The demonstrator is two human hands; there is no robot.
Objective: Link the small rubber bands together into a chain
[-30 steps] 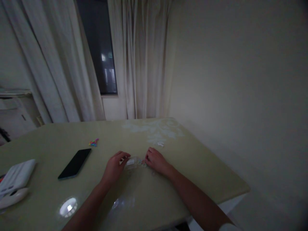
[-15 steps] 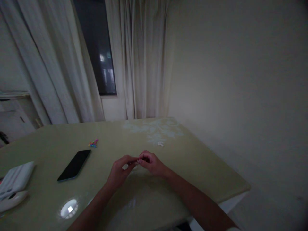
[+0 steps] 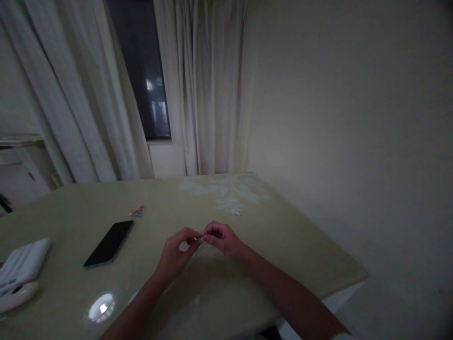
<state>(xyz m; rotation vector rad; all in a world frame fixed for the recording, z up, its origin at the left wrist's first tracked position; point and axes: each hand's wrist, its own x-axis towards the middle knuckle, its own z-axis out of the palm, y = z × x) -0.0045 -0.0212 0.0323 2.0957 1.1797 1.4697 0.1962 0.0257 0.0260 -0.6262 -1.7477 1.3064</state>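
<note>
My left hand (image 3: 179, 249) and my right hand (image 3: 223, 240) meet fingertip to fingertip above the table. Both are closed in a pinch on one small whitish piece (image 3: 200, 240), too small and dim to name. The fingers cover most of it. Beyond my right hand lies a little group of white bits (image 3: 236, 212) on the tabletop. Farther left sits a small heap of brightly coloured pieces (image 3: 136, 211), pink, orange, green and blue.
A black phone or tablet (image 3: 109, 243) lies flat left of my hands on the pale green table (image 3: 283, 264). At the left edge are a white ridged case (image 3: 26, 262) and a rounded white object (image 3: 18, 296). Curtains (image 3: 212, 94) and a wall (image 3: 336, 118) stand behind.
The fingertips have shifted slightly around the small piece, and a bit more of its whitish part shows. Both hands stay in nearly the same place.
</note>
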